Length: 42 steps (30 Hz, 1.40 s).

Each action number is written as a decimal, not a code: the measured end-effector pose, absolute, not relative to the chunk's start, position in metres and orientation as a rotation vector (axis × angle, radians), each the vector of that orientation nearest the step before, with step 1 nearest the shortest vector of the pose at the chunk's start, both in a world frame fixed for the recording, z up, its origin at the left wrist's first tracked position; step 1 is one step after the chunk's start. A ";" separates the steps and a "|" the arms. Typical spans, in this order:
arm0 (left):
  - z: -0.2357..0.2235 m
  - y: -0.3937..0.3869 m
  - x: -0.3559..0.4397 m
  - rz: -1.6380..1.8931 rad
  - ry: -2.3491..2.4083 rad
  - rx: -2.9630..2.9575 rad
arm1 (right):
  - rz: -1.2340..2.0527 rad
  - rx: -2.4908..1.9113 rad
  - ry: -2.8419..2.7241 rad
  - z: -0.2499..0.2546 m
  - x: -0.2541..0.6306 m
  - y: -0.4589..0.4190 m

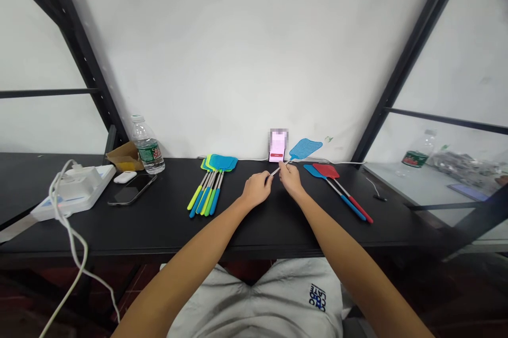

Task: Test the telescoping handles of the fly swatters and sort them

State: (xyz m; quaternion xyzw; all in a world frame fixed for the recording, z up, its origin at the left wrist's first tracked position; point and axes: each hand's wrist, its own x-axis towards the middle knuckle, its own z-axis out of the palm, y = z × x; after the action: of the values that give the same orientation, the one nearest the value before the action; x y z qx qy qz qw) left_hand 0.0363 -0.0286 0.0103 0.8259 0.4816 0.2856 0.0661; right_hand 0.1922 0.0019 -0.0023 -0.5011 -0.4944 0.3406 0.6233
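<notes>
A blue fly swatter (pixel 305 148) is held out over the black table, its mesh head tilted up to the right. My left hand (pixel 257 188) is closed around its handle end, hiding most of the grip. Higher on the metal shaft, my right hand (pixel 290 177) pinches it near the head. To the left lies a fanned pile of several blue, yellow and green fly swatters (pixel 210 184). On the right, a red fly swatter (pixel 326 170) and another blue fly swatter (pixel 315 171) lie side by side, their handles pointing toward the front right.
A lit phone (pixel 277 146) leans against the wall behind my hands. At left stand a water bottle (pixel 148 147), a cardboard box (pixel 126 158), a dark phone (pixel 133 190), a white case (pixel 125 177) and a power strip (pixel 77 190) with cables. Black metal posts (pixel 408 57) rise at both sides.
</notes>
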 end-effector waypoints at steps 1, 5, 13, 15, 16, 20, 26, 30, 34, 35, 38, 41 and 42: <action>0.011 -0.029 0.036 0.861 1.452 2.491 | 0.731 -1.148 -1.146 -0.003 0.192 0.002; 0.011 -0.029 0.036 0.855 1.443 2.481 | 0.542 -1.164 -1.205 -0.005 0.193 0.003; 0.008 -0.025 0.035 0.866 1.468 2.494 | 0.161 -1.258 -1.330 0.002 0.196 -0.002; 0.006 -0.024 0.035 0.867 1.477 2.493 | 0.097 -1.302 -1.334 0.005 0.197 -0.004; 0.005 -0.023 0.035 0.871 1.477 2.493 | 0.068 -1.326 -1.339 0.006 0.197 -0.004; 0.003 -0.020 0.034 0.890 1.452 2.499 | 0.001 -1.395 -1.342 0.008 0.198 -0.006; 0.000 -0.016 0.034 0.941 1.408 2.536 | -0.050 -1.403 -1.303 0.012 0.201 -0.008; -0.001 -0.015 0.033 0.953 1.392 2.545 | -0.043 -1.433 -1.277 0.013 0.202 -0.009; -0.001 -0.015 0.033 0.951 1.390 2.550 | -0.019 -1.425 -1.283 0.009 0.199 -0.008; -0.001 -0.015 0.033 0.949 1.390 2.550 | -0.009 -1.416 -1.291 0.008 0.198 -0.008; 0.000 -0.016 0.034 0.947 1.386 2.542 | 0.015 -1.407 -1.311 0.006 0.196 -0.008; 0.000 -0.016 0.034 0.958 1.380 2.521 | 0.022 -1.412 -1.315 0.006 0.194 -0.008; 0.000 -0.016 0.034 0.966 1.377 2.512 | 0.023 -1.414 -1.314 0.006 0.194 -0.008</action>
State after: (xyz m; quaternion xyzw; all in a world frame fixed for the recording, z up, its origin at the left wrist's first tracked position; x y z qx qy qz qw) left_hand 0.0340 -0.0164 0.0003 0.8294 0.4547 0.3191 0.0592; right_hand 0.1942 -0.0078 0.0063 -0.6021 -0.5596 0.0100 0.5693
